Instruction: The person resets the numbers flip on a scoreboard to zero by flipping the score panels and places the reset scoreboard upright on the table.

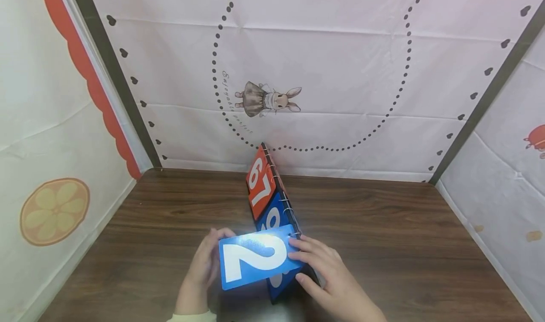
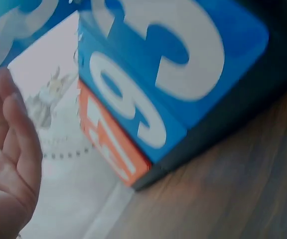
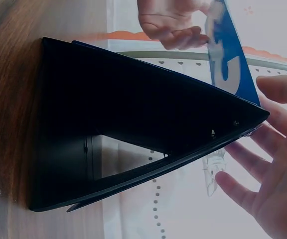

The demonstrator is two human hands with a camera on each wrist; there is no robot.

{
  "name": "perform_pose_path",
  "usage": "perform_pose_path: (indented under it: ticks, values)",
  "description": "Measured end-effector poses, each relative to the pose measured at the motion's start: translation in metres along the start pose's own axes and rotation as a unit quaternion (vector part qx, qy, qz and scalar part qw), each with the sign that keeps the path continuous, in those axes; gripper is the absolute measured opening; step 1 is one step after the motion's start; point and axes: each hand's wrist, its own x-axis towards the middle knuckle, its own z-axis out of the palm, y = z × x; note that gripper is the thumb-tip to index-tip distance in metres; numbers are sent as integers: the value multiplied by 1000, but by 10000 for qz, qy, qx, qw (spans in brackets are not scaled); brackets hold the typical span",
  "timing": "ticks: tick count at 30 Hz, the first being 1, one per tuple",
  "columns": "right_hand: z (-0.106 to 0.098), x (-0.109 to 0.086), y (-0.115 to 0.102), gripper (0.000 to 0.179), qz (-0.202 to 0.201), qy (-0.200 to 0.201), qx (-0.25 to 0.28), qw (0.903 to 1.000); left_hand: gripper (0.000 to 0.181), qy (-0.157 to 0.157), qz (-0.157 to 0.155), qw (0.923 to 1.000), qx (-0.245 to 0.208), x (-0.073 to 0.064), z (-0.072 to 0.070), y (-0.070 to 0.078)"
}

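A flip number stand (image 1: 284,204) with a black tent-shaped frame and ring-bound cards stands on the table. One blue card with a white 2 (image 1: 259,258) is lifted away from the near end, its ring edge still at the ridge. My left hand (image 1: 203,260) is at the card's free left edge, fingers extended partly behind it; the thumb's position is hidden. My right hand (image 1: 329,274) spreads its fingers over the ridge, fingertips touching the card's ring edge. Below the raised card, another blue card (image 2: 193,55) shows a white numeral, cut off.
The stand rests on a dark brown wooden table (image 1: 383,227). Behind it rises a white fabric wall (image 1: 340,76) with a printed rabbit (image 1: 267,99). Fabric side panels (image 1: 55,123) border the table. Farther along the stand are orange-red cards (image 1: 260,182) with white digits.
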Motion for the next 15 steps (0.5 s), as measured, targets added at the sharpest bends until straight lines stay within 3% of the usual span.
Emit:
perform_pose_path:
  ticks: [3,5,6,9,11,15]
  values:
    - [0,0,0,37,136,-34,-29,9999,26,84,-466,9973,561,-4,-8,-3]
    - [-2,-1,-1,40,279,-61,75,9996,11,362,-1032,9881,1084,-5,-10,-5]
    - [-4,-1,-1,43,378,-68,132,9992,8,576,-1350,9797,1361,-5,-10,-6]
    - [-10,-2,0,51,490,31,331,9982,20,992,-2129,9546,1830,-5,-11,-10]
    - [-14,-3,2,55,509,158,441,9976,25,1050,-2519,9423,1938,-6,-12,-12]
    - [-21,-5,5,58,588,306,684,9955,29,822,-2858,9334,2008,-8,-15,-17]
